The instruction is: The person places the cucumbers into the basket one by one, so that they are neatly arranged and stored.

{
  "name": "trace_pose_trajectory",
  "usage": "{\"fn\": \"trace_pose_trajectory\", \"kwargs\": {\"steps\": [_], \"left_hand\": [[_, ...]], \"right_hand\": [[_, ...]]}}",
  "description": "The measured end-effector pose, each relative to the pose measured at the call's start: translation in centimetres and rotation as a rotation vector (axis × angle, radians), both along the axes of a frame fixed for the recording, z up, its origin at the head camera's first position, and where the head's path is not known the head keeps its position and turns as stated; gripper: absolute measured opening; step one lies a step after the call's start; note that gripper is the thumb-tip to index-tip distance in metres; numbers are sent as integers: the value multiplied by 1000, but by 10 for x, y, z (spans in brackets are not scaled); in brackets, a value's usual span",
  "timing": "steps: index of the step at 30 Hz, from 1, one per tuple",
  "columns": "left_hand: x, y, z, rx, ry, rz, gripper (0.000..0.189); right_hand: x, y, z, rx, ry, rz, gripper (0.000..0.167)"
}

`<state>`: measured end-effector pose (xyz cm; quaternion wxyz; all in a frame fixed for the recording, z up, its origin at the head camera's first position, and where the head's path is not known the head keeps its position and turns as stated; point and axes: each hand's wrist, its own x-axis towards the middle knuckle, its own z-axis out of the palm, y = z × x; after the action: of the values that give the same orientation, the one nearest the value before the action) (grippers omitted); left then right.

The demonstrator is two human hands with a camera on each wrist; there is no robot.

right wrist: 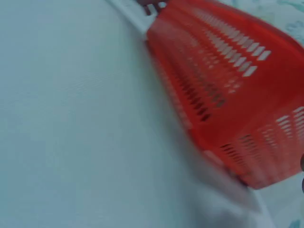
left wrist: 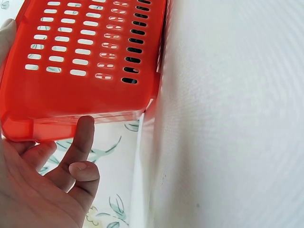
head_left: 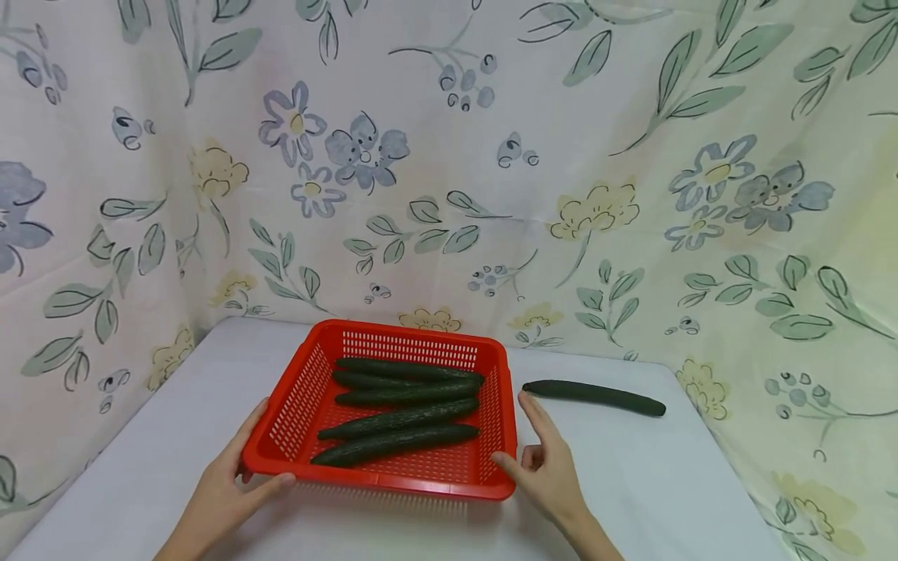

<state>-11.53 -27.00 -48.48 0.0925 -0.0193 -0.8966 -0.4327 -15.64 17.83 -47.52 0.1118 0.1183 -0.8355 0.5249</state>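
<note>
A red plastic basket (head_left: 379, 483) with slotted walls stands on the white table and holds several dark green cucumbers (head_left: 396, 444). My left hand (head_left: 224, 487) grips its near left corner, the thumb along the front rim and the fingers at the side; the left wrist view shows fingers (left wrist: 84, 137) against the basket wall (left wrist: 71, 97). On the other side, my right hand (head_left: 550, 467) is beside the near right corner. Its thumb lies over the rim and its index finger extends forward, apart from the wall. The right wrist view is blurred and shows little of that hand.
One more cucumber (head_left: 596, 396) lies on the table to the right of the basket. The white tabletop (head_left: 652, 499) reaches back to a floral cloth (head_left: 435, 156) that hangs behind and along both sides.
</note>
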Motion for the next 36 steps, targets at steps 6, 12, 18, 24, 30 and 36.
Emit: {"fn": "trace_pose_trajectory", "kwargs": {"steps": [6, 12, 18, 24, 30, 36], "left_hand": [[-1, 0, -1, -12, -33, 5, 112], [1, -1, 0, 1, -19, 0, 111], [0, -8, 7, -17, 6, -14, 101], [-8, -24, 27, -105, 25, -57, 96], [-26, -33, 66, -218, 103, -97, 89], [-51, -15, 113, -308, 133, -176, 83]], "right_hand": [[8, -7, -22, -46, 69, 168, 118], [8, -14, -25, -49, 140, 190, 135], [9, -15, -25, -51, 192, 204, 132], [8, -14, -30, -58, 213, 197, 133], [8, -13, -32, -61, 217, 205, 134], [7, -15, -34, -54, 226, 204, 133]]}}
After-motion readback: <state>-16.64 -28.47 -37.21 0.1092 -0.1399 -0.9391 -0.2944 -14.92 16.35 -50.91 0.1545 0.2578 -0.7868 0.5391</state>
